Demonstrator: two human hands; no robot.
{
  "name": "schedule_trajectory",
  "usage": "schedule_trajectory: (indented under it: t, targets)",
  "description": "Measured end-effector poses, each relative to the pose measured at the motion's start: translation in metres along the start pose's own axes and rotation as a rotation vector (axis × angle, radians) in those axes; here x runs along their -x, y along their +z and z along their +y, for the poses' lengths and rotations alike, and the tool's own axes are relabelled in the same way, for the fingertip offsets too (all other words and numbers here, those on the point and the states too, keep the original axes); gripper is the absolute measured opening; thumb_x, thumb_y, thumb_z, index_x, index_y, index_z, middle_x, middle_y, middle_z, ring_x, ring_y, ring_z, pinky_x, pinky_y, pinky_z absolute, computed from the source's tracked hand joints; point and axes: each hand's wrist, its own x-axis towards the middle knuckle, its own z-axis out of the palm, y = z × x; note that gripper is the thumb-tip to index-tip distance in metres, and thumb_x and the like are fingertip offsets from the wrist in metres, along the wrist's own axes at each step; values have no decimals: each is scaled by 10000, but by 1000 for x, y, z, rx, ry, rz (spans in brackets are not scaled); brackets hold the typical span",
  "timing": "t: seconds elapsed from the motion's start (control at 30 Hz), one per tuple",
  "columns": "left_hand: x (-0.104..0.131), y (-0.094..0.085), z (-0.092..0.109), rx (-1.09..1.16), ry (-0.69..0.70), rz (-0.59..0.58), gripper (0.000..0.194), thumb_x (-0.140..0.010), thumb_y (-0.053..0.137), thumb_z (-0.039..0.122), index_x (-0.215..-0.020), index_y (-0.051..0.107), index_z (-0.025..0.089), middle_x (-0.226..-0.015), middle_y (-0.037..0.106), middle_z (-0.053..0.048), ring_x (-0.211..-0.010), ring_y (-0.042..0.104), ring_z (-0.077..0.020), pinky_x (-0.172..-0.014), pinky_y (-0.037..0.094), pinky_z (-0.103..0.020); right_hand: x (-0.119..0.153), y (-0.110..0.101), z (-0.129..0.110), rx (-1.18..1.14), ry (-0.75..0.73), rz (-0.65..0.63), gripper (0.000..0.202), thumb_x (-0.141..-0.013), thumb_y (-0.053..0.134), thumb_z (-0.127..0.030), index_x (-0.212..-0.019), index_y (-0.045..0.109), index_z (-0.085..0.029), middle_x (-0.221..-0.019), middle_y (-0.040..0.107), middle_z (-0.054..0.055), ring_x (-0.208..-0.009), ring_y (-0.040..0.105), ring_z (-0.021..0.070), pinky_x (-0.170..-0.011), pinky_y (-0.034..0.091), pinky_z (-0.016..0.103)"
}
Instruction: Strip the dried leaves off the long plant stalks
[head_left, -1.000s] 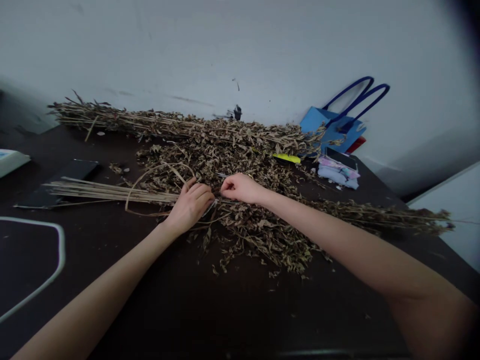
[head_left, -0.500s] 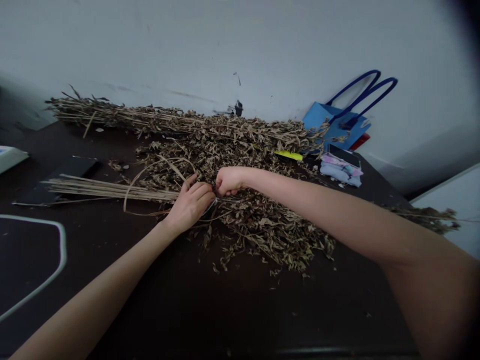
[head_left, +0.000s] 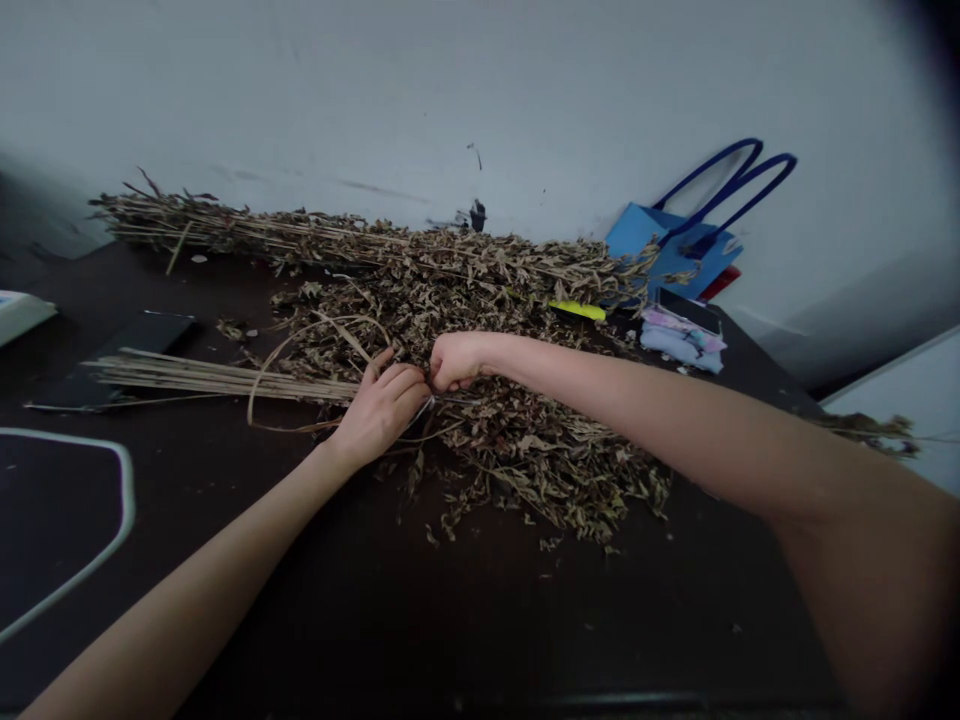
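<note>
Left hand (head_left: 381, 410) curled over the stem bundle (head_left: 225, 379); right hand (head_left: 457, 361) closed beside it, pinched item hidden

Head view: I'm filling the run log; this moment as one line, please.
left hand on dried stalks | right hand curled close by, contents hidden | blue bag by wall

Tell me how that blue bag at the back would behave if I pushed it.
The blue bag would probably slide or tip fairly easily, as it already leans near the wall. Its flat, creased-looking sides suggest something light that might buckle, though its contents are hidden.
</note>
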Motion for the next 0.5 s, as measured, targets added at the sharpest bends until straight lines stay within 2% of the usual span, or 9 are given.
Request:
schedule_trajectory:
  t: [0.17, 0.3, 0.4, 0.5]
  targets:
    - [0, 1, 1, 26, -10, 35, 170, -904, 421, 171, -895, 590, 190, -930, 626, -46, -978, 559, -183, -1037, 312, -470, 12, 17, 9, 13, -55, 247, 86, -632, 610, -125, -674, 685, -115, -612, 649, 31, -653, 602, 153, -616, 444, 213]
    - [0, 3, 1, 34, -18, 49, 153, -897, 437, 167, -921, 587, 184, -935, 628, -49, -986, 557, -187, -1038, 313, -469, 19, 38, 19, -57, -80, 415, 133, -679, 587, -159, -756, 692, -134, -769, 687, 45, -765, 621, 157, -709, 448, 217]
    - [0, 4, 2, 48, -16, 38, 160, -895, 437, 160, -933, 589, 194, -954, 626, -47, -1004, 551, -187, -1045, 306, -470, 21, 46, 25, -154, -63, 411, 156, -725, 553, -157, -812, 681, -135, -746, 685, 38, -644, 629, 124, -627, 475, 200]
    - [0, 3, 2, 58, -4, 33, 171, -897, 428, 154, -924, 593, 192, -937, 625, -49, -1001, 551, -188, -1041, 311, -472, 18, 40, 27, -253, -41, 303, 156, -751, 526, -116, -812, 668, -131, -618, 654, 8, -478, 587, 84, -492, 471, 164]
